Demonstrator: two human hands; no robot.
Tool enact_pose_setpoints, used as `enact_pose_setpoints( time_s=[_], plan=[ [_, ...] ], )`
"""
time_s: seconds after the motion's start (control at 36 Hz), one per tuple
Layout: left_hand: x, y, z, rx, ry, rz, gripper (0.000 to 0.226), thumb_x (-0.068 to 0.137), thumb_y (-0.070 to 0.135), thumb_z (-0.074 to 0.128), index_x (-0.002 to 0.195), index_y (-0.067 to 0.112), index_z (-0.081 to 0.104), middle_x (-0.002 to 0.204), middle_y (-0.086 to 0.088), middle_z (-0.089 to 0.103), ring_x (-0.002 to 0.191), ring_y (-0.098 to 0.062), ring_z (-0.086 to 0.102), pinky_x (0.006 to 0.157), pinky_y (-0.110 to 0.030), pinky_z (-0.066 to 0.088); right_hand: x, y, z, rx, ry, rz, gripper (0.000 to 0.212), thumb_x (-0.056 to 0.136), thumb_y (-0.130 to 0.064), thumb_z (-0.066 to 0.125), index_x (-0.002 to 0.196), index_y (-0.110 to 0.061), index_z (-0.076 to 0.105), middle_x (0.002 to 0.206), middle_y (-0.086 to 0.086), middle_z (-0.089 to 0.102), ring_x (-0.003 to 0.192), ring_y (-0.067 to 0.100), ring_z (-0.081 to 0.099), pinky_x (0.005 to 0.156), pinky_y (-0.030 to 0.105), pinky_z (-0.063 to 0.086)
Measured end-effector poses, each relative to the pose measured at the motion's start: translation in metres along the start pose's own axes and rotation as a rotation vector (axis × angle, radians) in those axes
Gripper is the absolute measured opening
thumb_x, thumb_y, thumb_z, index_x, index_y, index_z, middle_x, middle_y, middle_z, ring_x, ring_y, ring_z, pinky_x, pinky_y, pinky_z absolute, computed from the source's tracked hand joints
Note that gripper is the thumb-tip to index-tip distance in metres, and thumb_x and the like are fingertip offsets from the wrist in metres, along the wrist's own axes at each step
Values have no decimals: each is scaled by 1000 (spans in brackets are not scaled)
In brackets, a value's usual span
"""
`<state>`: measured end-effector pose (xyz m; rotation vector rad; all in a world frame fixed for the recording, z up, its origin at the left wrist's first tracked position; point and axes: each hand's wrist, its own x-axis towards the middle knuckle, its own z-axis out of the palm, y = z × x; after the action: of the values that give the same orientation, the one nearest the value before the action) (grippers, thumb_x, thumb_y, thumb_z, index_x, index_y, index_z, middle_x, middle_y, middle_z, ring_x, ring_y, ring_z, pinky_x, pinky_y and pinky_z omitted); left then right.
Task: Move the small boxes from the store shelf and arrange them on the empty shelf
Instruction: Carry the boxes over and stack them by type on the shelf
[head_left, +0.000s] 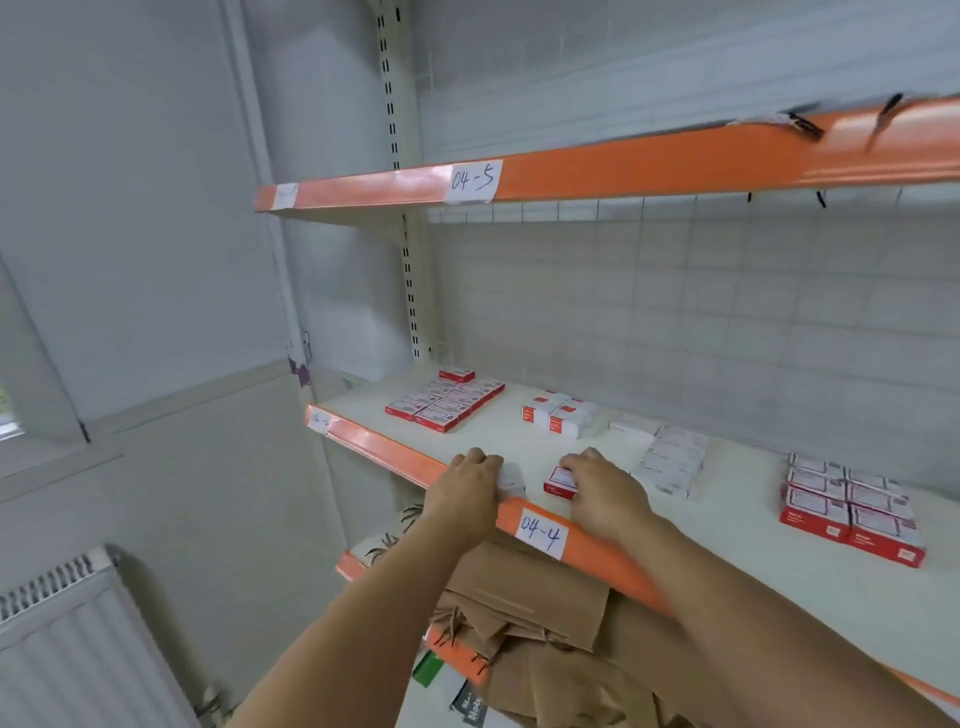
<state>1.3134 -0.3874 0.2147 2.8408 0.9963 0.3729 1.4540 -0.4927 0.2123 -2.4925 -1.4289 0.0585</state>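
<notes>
Both forearms reach up from the bottom of the view to the front edge of the shelf (779, 525) labelled 04-4. The right hand (605, 491) has its fingers curled over a red box (561, 480) lying flat just behind the orange lip; it seems to hold or press it. The left hand (467, 486) rests beside it, fingers bent over a white box (511, 478), most of which is hidden, so whether it grips or only touches I cannot tell. The two boxes lie near each other, between the hands, with a small gap.

Deeper on the shelf are the arranged groups: a red block (444, 402) far left with one box stacked on top, a white-and-red pair (558, 415) behind the hands, a white row (670, 460) to the right, and a larger red block (852, 506) far right. The red box's long axis seems to run roughly towards the back wall, like the red block's rows. That block lies up and left of the right hand, so the next move is probably a push or carry that way.

Below the shelf, torn cardboard (524, 613) fills the lower level.
</notes>
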Motion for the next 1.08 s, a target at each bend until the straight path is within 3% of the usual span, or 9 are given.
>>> enact_pose_setpoints(
  time_s=[0.22,0.36,0.56,0.75,0.86,1.08],
  plan=[
    [61,-16,4,-33,-59,194,42,100,28,47,140,18,40,135,-3,44,123,-20,41,95,-34,42,22,-11,8,42,-85,159,62,86,-17,57,144,-27,36,135,-2,47,122,19,48,95,35,46],
    [81,-10,14,-144,-73,264,51,98,29,52,144,19,34,138,-3,46,126,-20,42,98,-34,43,22,-13,8,10,57,225,60,90,-36,53,145,-26,33,138,-2,49,129,22,40,107,40,29],
    [93,12,23,-257,-101,371,56,94,24,59,143,22,32,135,-5,51,121,-22,49,94,-34,46,24,-3,-2,10,148,257,62,91,-24,53,148,-25,30,143,-1,44,130,22,39,105,38,31],
    [101,34,24,-379,-131,428,56,92,19,62,140,20,34,136,-5,51,123,-23,49,98,-32,42,26,18,-9,-51,194,285,39,93,-26,53,132,-25,50,129,-2,56,120,21,45,98,36,33],
    [108,37,25,-442,-127,377,59,91,10,62,143,19,35,138,-5,45,125,-22,46,98,-28,44,26,28,-12,-18,243,361,37,95,-28,54,131,-27,51,131,-4,56,121,21,45,99,35,30],
    [124,35,34,-502,-189,346,50,94,10,57,141,17,44,131,-6,56,111,-22,58,92,-26,49,27,37,-13,8,235,461,42,96,-24,51,138,-28,46,136,-4,54,125,20,44,102,36,28]
  ],
)
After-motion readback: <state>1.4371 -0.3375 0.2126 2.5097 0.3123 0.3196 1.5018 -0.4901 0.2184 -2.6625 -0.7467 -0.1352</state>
